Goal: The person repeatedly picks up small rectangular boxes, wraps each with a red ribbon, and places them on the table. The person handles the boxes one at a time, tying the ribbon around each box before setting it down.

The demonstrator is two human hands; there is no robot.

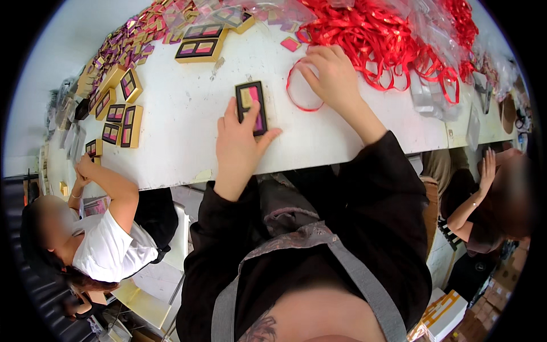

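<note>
A small black-framed box [253, 94] with gold, pink and purple pieces in it lies on the white table. My left hand [231, 142] is around its lower end, one finger across the front and the thumb by the right edge. To the right, my right hand [330, 77] is bent over a thin red ribbon loop [289, 94], its fingers closed at the loop's upper part. The rest of the loop hangs down onto the table, apart from the box. My right fingertips are partly hidden.
A heap of red ribbons [370, 34] and clear plastic lies at the back right. Small coloured pieces [128, 43] are piled at the back left, near several gold-sided boxes [132, 126]. One person [108, 239] sits at left, another [484, 199] at right.
</note>
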